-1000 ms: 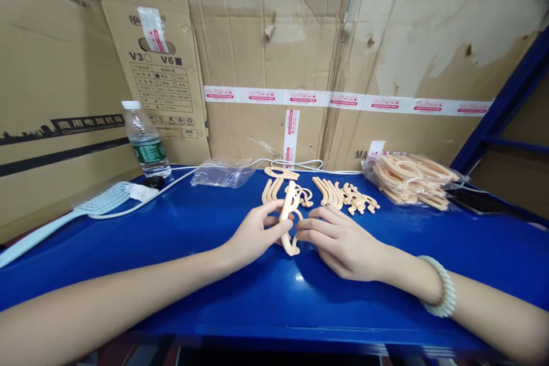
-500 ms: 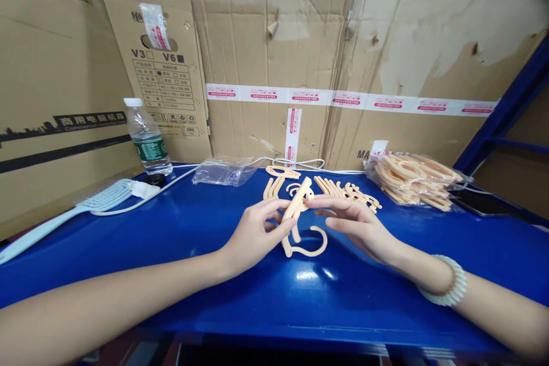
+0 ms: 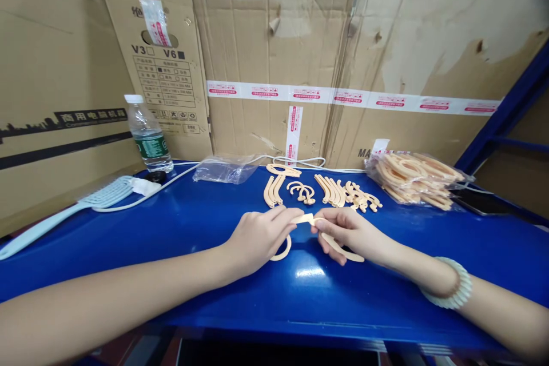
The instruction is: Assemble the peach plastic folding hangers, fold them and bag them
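Note:
My left hand (image 3: 256, 238) is closed on a beige plastic folding hanger (image 3: 303, 219), pinching its middle part above the blue table. Below those fingers its curved hook (image 3: 285, 251) sticks out. My right hand (image 3: 349, 234) grips the other side of the hanger, thumb and fingers pressed at the joint. A curved hanger arm (image 3: 341, 247) slants down to the right under this hand. My fingers cover much of the hanger. Just beyond lie loose hooks (image 3: 301, 190), curved arms (image 3: 274, 190), more arms (image 3: 330, 190) and small jointed pieces (image 3: 362, 197).
A clear bag of beige hanger parts (image 3: 414, 180) lies at the back right, beside a dark phone (image 3: 482, 202). Leftward are an empty plastic bag (image 3: 223, 170), a water bottle (image 3: 150, 140), a pale blue hairbrush (image 3: 100, 194) and a white cable (image 3: 182, 173). Cardboard (image 3: 257, 40) walls the back.
The hanger has turned from upright to nearly level between my hands. My right hand has closed on it, and the hook has swung to the left under my left hand.

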`<state>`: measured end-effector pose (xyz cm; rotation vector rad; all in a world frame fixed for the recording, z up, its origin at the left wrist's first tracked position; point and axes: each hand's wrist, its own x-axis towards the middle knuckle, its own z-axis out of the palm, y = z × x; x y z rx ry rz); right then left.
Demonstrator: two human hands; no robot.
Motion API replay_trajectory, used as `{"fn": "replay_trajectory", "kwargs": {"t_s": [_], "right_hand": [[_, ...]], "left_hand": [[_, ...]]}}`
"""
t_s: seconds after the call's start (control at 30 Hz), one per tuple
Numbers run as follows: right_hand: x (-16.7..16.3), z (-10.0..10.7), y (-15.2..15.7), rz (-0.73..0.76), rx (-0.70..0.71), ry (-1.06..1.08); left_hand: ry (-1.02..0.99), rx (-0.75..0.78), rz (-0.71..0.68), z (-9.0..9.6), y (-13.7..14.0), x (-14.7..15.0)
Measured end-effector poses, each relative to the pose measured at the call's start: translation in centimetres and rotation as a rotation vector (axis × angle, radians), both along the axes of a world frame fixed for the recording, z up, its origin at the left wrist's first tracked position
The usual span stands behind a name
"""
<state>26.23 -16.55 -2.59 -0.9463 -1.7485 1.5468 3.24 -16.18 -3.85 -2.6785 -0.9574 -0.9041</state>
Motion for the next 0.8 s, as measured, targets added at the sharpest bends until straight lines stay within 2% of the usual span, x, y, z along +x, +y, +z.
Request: {"fn": "replay_trajectory", "kwargs": {"t_s": [0.17, 0.3, 0.4, 0.57, 0.63, 0.7, 0.77, 0.8], "right_hand": [[-0.4, 0.3, -0.9, 0.09, -0.031, -0.068], [-0.7, 0.2, -1.2, 0.086, -0.008, -0.115], [-0.9, 0.2, -1.7, 0.036, 0.108, -0.179], [-1.0, 0.7, -2.6, -0.031, 0.379, -0.299], [-1.0, 0.8, -2.7, -0.046, 0.462, -0.331], [-0.9, 0.8, -2.7, -0.052, 0.508, -0.348], [-0.8, 0.6, -2.7, -0.049, 0.567, -0.364], [-0.8, 0.5, -2.7, -0.041, 0.64, -0.381]], "left_hand": [[0.284, 0.284, 0.019, 0.3, -0.1, 0.2], [0.373, 0.351, -0.025, 0.7, 0.0, 0.2], [0.383, 0.369, -0.028, 0.8, 0.0, 0.1], [0.363, 0.393, -0.035, 1.0, -0.3, 0.0], [0.333, 0.371, -0.041, 1.1, -0.4, 0.0], [0.29, 0.282, -0.051, 1.2, -0.6, 0.1], [0.2, 0.073, -0.063, 1.3, -0.6, 0.1], [0.144, -0.049, -0.064, 1.3, -0.6, 0.1]]}}
